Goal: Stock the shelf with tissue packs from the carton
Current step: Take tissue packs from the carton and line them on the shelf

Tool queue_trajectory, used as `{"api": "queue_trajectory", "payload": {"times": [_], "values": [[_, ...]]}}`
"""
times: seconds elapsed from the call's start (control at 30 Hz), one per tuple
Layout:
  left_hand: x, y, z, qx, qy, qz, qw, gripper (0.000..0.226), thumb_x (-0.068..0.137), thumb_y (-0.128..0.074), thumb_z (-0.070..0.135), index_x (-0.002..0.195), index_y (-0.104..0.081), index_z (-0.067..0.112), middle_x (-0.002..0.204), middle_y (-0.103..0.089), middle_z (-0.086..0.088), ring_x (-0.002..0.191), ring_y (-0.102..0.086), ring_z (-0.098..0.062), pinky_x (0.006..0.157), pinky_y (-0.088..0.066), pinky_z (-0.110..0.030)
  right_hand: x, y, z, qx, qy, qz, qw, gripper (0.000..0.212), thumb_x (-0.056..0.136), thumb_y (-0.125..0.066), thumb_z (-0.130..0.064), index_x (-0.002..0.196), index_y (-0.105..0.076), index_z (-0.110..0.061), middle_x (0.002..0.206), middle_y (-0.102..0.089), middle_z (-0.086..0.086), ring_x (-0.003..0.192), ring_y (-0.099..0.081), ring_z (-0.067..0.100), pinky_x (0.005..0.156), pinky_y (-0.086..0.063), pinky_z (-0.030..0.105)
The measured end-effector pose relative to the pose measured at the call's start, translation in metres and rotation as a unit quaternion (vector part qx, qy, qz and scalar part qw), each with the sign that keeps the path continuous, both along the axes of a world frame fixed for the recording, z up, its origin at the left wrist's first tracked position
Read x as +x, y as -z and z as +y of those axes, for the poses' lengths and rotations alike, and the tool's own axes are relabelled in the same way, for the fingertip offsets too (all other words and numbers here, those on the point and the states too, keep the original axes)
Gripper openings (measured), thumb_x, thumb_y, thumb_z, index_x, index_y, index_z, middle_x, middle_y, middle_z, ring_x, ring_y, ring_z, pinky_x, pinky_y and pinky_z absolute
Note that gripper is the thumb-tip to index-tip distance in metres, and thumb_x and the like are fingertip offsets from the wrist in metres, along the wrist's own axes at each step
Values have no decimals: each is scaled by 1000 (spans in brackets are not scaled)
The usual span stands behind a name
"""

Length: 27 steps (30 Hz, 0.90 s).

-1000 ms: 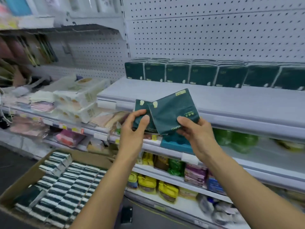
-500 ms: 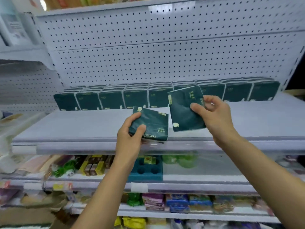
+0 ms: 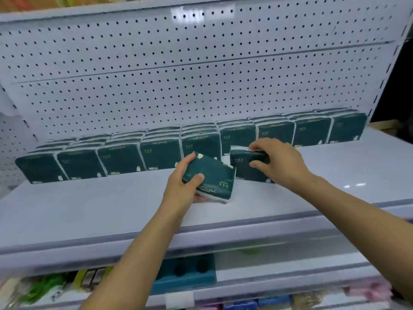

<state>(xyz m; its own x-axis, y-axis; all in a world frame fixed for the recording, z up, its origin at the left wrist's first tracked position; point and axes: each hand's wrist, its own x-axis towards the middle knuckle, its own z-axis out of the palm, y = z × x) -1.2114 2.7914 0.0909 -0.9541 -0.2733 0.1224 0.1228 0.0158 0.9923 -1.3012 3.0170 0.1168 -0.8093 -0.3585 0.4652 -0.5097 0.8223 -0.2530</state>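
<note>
My left hand [image 3: 184,183] grips a dark green tissue pack [image 3: 214,176], tilted, just above the white shelf [image 3: 89,206]. My right hand [image 3: 277,162] holds a second dark green pack [image 3: 242,167] from above; it stands upright on the shelf in front of the back row. A row of the same green packs [image 3: 120,159] lines the pegboard wall from left to right, several deep. The carton is out of view.
White pegboard [image 3: 178,74] rises behind the row. The shelf's front edge [image 3: 201,233] runs below my forearms. Lower shelves hold a blue moulded tray [image 3: 187,270] and assorted coloured packets [image 3: 44,287]. Another shelf board sits overhead.
Both hands moved forward over the shelf. The right hand turned its pack upright and brought it down in front of the row. The left hand's pack came closer to the shelf surface.
</note>
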Motion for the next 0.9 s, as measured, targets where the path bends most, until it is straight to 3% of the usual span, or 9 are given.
{"api": "queue_trajectory", "payload": {"times": [0.1,0.2,0.33,0.6,0.9], "values": [[-14,1,-7,20,20,-14,1000,60,98,-57,4,141,-40,41,118,-59,13,90,-73,-17,66,-61,-36,-6,18,6,27,20,74,997,52,80,-77,-34,128,-60,-24,139,-52,1,127,-45,28,94,-44,49],[-27,2,-8,28,19,-41,999,58,97,-60,7,143,-36,35,117,-60,7,92,-73,-21,75,-62,-44,-18,29,7,21,12,66,998,63,79,-79,-30,136,-54,-22,145,-45,3,132,-38,27,90,-49,45],[-39,1,-7,33,19,-54,998,43,96,-61,8,132,-46,27,116,-62,2,94,-72,-24,80,-61,-48,-46,27,3,9,-17,59,998,60,85,-73,-25,140,-49,-22,144,-44,-1,135,-31,19,90,-49,40],[-49,1,-4,46,8,-58,997,38,95,-62,5,128,-54,22,114,-68,-2,92,-74,-22,77,-62,-42,-105,32,-11,20,-108,139,984,59,74,-83,-18,128,-60,-10,133,-56,9,126,-47,31,106,-39,49],[-57,-3,3,44,6,-60,997,39,94,-63,5,128,-56,22,117,-68,-5,91,-74,-23,74,-62,-40,-136,39,-8,41,-139,178,973,60,81,-78,-26,136,-54,-18,150,-43,5,143,-31,27,117,-21,52]]}}
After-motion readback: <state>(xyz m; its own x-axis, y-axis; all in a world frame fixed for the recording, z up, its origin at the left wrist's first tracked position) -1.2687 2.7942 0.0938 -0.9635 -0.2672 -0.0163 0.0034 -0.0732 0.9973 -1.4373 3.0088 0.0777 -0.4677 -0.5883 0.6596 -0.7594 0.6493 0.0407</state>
